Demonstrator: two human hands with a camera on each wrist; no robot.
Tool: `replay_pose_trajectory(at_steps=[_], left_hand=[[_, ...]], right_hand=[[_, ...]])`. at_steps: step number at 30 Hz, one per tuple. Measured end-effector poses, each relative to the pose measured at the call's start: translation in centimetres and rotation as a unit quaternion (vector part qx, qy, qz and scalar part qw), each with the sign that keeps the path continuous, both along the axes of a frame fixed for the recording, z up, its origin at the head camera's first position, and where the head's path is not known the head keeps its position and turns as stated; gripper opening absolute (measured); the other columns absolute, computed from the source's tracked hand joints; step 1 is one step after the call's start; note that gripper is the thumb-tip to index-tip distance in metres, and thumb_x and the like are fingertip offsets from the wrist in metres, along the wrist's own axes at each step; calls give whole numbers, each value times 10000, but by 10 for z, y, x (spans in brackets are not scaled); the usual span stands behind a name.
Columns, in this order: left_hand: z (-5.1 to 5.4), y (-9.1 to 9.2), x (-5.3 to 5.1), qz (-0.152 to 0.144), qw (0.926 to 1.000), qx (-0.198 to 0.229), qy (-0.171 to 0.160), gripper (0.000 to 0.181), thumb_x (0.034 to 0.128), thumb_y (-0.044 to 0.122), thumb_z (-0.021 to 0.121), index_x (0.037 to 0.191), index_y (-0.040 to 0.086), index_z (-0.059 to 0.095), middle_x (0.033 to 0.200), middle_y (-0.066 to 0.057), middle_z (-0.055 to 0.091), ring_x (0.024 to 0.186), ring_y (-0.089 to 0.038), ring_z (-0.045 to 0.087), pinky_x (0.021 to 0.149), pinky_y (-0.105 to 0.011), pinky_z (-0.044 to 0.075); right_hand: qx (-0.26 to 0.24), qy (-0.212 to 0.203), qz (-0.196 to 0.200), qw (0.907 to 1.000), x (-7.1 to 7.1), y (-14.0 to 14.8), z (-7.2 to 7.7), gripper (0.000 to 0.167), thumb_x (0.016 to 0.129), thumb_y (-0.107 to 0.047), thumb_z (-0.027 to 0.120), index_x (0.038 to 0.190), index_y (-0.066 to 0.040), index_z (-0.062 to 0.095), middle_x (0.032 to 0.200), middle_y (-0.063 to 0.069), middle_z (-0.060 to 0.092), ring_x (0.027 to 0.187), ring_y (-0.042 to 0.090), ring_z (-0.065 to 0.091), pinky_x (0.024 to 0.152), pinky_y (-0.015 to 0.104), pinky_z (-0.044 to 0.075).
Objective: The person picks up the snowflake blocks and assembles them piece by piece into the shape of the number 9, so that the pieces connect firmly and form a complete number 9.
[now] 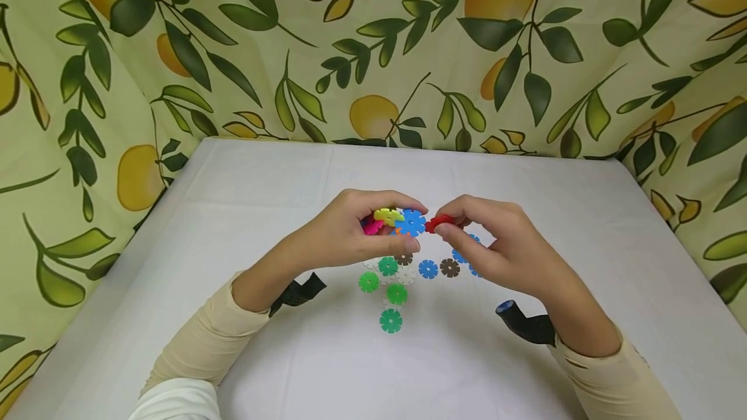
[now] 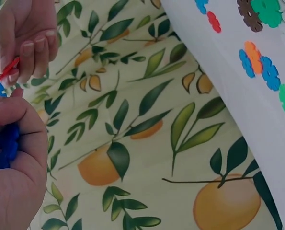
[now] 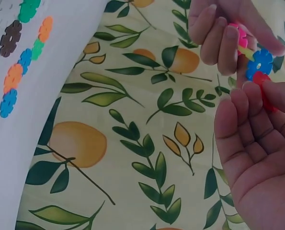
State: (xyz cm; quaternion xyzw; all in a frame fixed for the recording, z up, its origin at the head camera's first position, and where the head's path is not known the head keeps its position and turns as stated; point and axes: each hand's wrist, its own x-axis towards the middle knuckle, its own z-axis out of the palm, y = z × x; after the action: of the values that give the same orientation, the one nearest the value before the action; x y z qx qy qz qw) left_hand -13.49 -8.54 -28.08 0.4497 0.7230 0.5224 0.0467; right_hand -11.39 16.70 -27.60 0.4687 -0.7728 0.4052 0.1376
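Note:
My left hand (image 1: 335,232) holds a small chain of notched interlocking plastic discs, with a pink disc (image 1: 371,227), a yellow disc (image 1: 388,216) and a blue disc (image 1: 411,222) showing. Part of the chain is hidden behind the fingers; a dark blue disc (image 2: 9,143) shows inside that hand in the left wrist view. Opposite it, my right hand (image 1: 508,248) pinches a red disc (image 1: 439,221) between thumb and index finger. The red disc meets the edge of the blue disc, seen also in the right wrist view (image 3: 263,91). Whether their slots are joined, I cannot tell.
Below the hands, loose discs lie on the white table (image 1: 280,368): a teal green disc (image 1: 391,321), light green discs (image 1: 369,282), a brown disc (image 1: 450,268) and a blue one (image 1: 428,269). Patterned cloth (image 1: 373,50) hangs behind. Black pieces (image 1: 525,323) sit at both wrists.

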Motion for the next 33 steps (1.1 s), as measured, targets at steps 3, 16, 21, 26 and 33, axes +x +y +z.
replay_pose_trajectory(at_steps=[3,16,21,26,33], left_hand=[[0,0,1,-7,10000,11,-90,418,886,99,778,1272,31,632,835,22,737,736,-101,709,680,-337,585],[-3,3,0,345,9990,-168,249,356,902,136,765,1226,74,629,921,57,696,777,-76,657,684,-298,579],[-5,5,1,58,9998,-87,-146,328,928,104,727,1229,67,600,902,40,707,753,-85,703,716,-313,591],[-9,7,4,-49,9999,-88,-128,280,948,96,700,1208,50,606,863,48,702,728,-77,698,706,-306,591],[-10,6,4,-79,9998,-107,111,208,934,88,715,1119,39,633,804,75,690,713,-58,671,680,-289,576]], right_hand=[[-42,-8,-63,10000,1,-1,-1,218,1023,-276,595,1033,-72,672,905,-54,674,767,109,623,664,212,536],[-227,33,-206,9995,3,-3,-3,139,920,6,696,1027,-61,639,801,-28,689,688,106,666,564,200,523],[-329,-26,-72,9994,3,-7,-9,44,970,-58,657,1006,-58,633,786,-20,673,674,105,664,559,211,533],[-483,-73,-201,9986,4,-15,-18,160,904,74,652,944,-78,621,737,-32,633,596,78,607,503,201,508],[-446,-51,-499,9977,6,-23,-23,241,870,128,652,842,-104,597,643,-82,542,504,19,489,445,174,427]])
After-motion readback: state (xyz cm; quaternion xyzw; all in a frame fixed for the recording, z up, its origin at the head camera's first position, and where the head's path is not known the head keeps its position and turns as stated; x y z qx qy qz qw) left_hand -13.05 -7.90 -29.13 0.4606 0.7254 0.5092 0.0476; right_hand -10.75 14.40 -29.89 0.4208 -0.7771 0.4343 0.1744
